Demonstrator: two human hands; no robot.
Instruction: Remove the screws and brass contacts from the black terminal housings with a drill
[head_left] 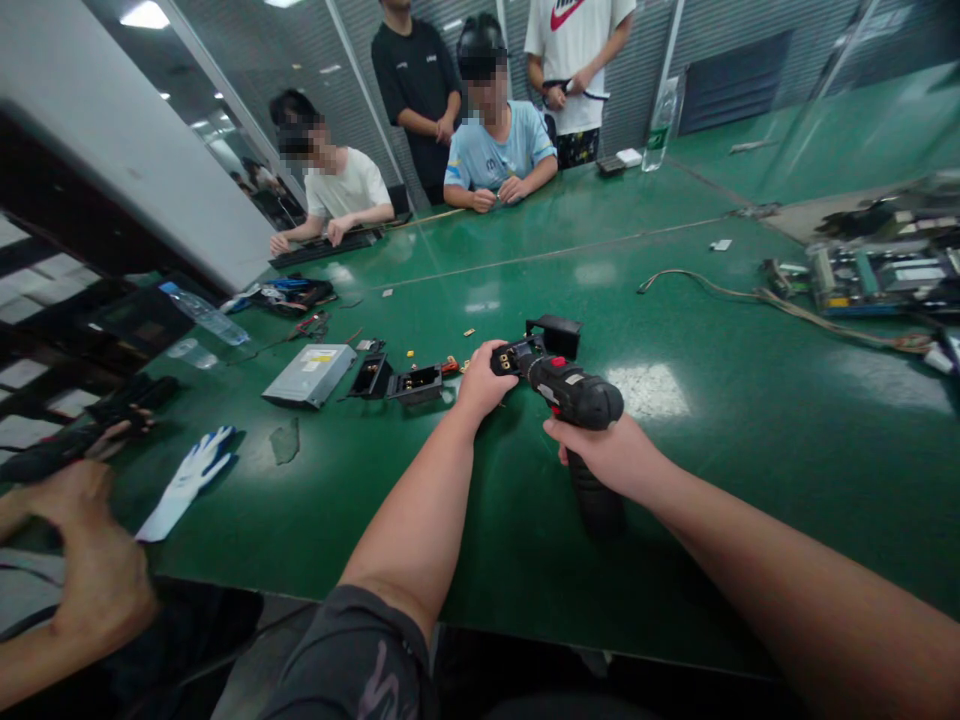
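Glossy green table (510,570), white-and-blue work glove (184,484) by the near edge toward the left, silver optical disc drive (310,376) farther in, open black plastic housings (416,386) beside it, black keyboard (330,249) at the far edge, upright clear bottle (660,130) also there, circuit boards (877,278) toward the right.

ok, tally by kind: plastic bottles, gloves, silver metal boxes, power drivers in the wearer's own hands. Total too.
Plastic bottles: 2
Glove: 1
Silver metal box: 1
Power driver in the right hand: 1
Total: 5
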